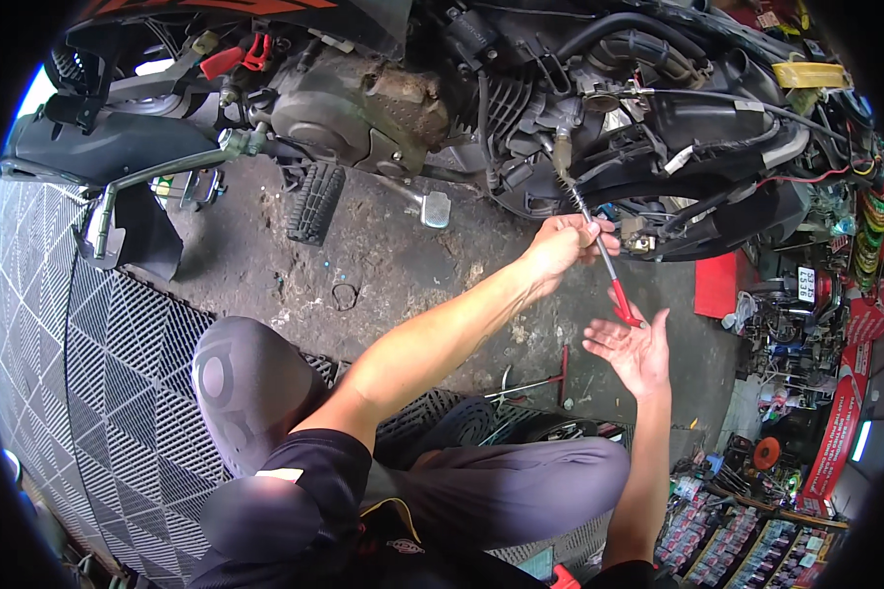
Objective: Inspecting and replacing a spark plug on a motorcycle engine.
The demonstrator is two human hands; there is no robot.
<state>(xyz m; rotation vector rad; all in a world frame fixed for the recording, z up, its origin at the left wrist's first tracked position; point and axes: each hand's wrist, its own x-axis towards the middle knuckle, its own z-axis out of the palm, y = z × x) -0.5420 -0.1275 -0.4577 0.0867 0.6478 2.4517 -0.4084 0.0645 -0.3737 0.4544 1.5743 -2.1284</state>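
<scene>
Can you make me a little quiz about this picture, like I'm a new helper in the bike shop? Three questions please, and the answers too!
1. Which hand grips the shaft of the tool beside the motorbike?

2. True or false: the right hand is closed in a fist.

3. What colour is the tool's handle?
a) yellow
b) red
c) blue

Key:
1. The left hand.
2. False: it is open, near the handle.
3. b) red.
</scene>
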